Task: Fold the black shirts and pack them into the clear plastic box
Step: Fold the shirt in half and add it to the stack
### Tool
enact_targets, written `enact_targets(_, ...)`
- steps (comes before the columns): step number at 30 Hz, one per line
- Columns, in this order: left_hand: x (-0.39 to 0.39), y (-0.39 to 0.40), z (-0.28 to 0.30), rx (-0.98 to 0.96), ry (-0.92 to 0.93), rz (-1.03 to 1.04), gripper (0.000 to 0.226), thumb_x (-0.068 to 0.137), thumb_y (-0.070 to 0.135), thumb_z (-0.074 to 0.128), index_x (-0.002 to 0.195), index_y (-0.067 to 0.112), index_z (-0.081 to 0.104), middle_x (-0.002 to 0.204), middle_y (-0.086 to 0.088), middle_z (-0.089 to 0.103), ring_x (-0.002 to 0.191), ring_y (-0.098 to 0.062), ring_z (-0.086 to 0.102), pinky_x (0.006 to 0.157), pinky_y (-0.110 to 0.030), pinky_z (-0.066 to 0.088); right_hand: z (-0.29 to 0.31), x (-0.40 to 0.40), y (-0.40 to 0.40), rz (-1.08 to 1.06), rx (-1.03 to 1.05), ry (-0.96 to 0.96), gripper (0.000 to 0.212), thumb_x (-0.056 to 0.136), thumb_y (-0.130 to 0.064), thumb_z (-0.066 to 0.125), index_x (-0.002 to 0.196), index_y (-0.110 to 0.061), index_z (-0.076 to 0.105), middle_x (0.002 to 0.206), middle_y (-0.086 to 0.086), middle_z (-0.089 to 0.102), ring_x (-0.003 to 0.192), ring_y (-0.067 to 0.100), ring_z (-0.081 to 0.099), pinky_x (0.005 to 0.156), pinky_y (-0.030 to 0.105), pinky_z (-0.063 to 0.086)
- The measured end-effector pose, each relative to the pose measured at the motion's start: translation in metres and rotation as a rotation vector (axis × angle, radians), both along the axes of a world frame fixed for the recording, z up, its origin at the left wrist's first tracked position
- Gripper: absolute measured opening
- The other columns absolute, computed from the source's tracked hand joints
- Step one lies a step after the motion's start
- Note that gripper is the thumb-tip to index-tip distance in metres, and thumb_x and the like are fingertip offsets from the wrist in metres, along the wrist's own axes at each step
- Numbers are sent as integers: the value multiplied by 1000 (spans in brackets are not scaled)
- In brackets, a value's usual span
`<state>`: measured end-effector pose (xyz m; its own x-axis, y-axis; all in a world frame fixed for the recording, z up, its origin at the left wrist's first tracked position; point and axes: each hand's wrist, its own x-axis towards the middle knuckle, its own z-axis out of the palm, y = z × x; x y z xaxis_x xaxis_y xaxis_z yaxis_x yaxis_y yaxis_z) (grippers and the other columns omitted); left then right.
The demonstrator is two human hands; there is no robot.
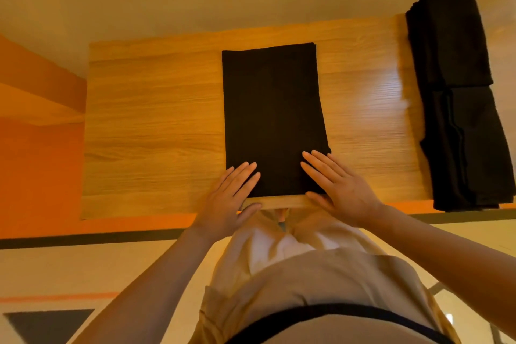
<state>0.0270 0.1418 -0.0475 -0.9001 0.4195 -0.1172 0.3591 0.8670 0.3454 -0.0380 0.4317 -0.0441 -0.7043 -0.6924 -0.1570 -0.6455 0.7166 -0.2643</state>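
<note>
A black shirt folded into a long flat rectangle (272,120) lies on the light wooden table with visible grain (156,120) in front of me. Its long axis runs straight away from me, from the near edge of the table toward the far edge, and its short ends lie across my line of sight. The far end sits close to the far edge; the near end stops just short of the edge by my waist, leaving a thin strip of wood bare. The rectangle widens slightly toward me.

My left hand (230,193) rests flat on the near left corner of the shirt, fingers straight and close together, pointing away and a little to the right; the thumb lies on the bare strip of table at the edge. My right hand (339,184) rests flat on the near right corner, fingers straight and slightly spread, pointing away and to the left, the thumb along the shirt's near hem. Neither hand grasps anything; both only press down on the cloth.

At the right end of the table lie two stacks of folded black shirts (458,98), one beyond the other, their long line also running away from me.
</note>
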Motion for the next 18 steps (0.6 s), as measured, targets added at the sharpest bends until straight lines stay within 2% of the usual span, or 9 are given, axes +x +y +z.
enact_targets(3,4,-2,0,-34,35,-48,67,92,54,50,143,11,44,152,-8,37,144,-22,28,116,-41,26,0,9,7,50,27,25,72,94,-57,37,150,-13,28,159,8,21,148,21,14,118,40,18)
enact_targets(7,10,0,-1,-44,150,-94,49,92,38,49,130,8,58,139,-11,53,132,-26,47,104,-42,42,-4,13,11,78,-31,108,66,87,-37,63,144,-11,42,153,10,35,143,25,29,115,42,26)
enact_targets(10,15,1,1,-4,203,-131,42,91,31,49,123,7,64,131,-11,60,122,-27,56,96,-41,48,-4,19,14,111,-77,138,62,80,-26,74,137,-10,52,146,10,45,137,26,40,113,42,33)
enact_targets(12,18,0,4,30,220,-138,38,90,25,51,120,8,66,130,-11,61,121,-26,57,96,-40,48,-3,21,17,139,-123,144,53,84,-24,71,133,-11,57,143,10,49,134,25,44,111,41,36)
enact_targets(15,16,-4,9,133,233,-102,31,90,20,54,113,7,70,124,-8,65,117,-23,60,96,-37,48,2,17,19,150,-194,110,40,89,-30,53,122,-11,66,135,8,57,128,22,51,107,38,39)
enact_targets(18,11,-10,17,208,200,-38,28,89,18,56,107,6,73,111,-7,71,107,-21,65,93,-35,51,14,9,20,123,-275,-18,35,89,-28,51,112,-11,71,124,6,65,120,20,59,99,36,47)
